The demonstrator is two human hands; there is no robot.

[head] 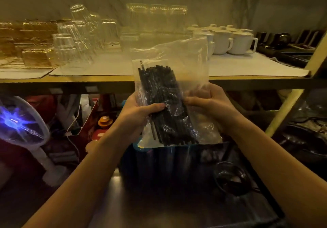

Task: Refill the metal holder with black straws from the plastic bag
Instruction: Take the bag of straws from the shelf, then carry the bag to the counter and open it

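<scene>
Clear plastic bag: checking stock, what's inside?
Inside the clear plastic bag, a bundle of thin black straws; their count and the lower ends are hidden by creases.

Reaching forward with both bare forearms, converging from the near left and near right toward the middle. Clasping with the left hand (136, 114), thumb lying across the front, pointing right, fingers curled behind. Gripping with the right hand (210, 102) just beside it, fingers folded inward, thumb pointing left toward the other thumb.
</scene>
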